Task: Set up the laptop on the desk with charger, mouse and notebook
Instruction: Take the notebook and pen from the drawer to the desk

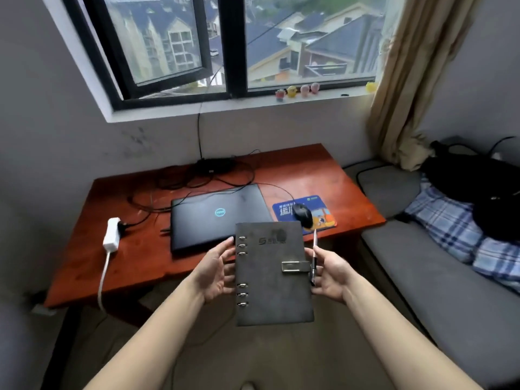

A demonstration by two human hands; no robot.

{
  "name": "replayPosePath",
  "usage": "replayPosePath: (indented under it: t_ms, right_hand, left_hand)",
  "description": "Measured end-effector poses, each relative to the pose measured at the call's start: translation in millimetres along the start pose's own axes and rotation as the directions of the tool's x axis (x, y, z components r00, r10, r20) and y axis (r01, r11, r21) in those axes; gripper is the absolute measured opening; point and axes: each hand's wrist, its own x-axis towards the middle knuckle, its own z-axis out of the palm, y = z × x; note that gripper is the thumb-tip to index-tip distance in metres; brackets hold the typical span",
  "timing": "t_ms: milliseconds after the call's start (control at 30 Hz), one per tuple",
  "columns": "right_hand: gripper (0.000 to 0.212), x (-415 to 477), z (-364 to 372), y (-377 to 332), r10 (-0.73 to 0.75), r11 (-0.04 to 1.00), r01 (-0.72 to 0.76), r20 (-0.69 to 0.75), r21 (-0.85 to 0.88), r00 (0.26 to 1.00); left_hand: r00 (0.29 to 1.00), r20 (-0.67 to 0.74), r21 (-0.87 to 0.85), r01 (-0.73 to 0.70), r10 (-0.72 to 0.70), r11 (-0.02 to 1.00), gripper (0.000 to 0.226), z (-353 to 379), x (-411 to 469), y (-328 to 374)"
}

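Observation:
A grey ring-bound notebook [273, 277] with a metal clasp hangs in the air in front of the desk, held between both hands. My left hand [215, 273] supports its ringed spine edge. My right hand [329, 273] holds its clasp edge and also a pen [314, 257]. Behind it a closed black laptop [216, 213] lies flat on the red-brown desk [140, 263]. A black mouse [303, 215] sits on a blue mouse pad [323, 218] at the laptop's right. The black charger brick [213, 166] and tangled cables lie at the desk's back edge.
A white power strip [112, 233] with a black plug in it lies on the desk's left part, its white cord hanging over the front edge. A grey sofa [450, 277] with a plaid cloth and a black bag stands at the right. Small figurines line the windowsill.

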Motion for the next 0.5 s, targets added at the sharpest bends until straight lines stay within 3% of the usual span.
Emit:
replayPosePath:
  t_ms: [233, 500]
  right_hand:
    - [0.034, 77.4, -20.9, -127.1, -0.074, 0.996, 0.077, -0.086, 0.040, 0.994]
    - [0.036, 217.5, -62.6, -262.6, -0.033, 0.999, 0.034, -0.065, 0.014, 0.997]
  left_hand:
    - [0.991, 0.130, 0.026, 0.017, -0.020, 1.000, 0.057, 32.3, 122.5, 123.6]
    - [0.997, 0.029, -0.004, 0.065, -0.065, 0.998, 0.055, 77.4, 286.3, 215.2]
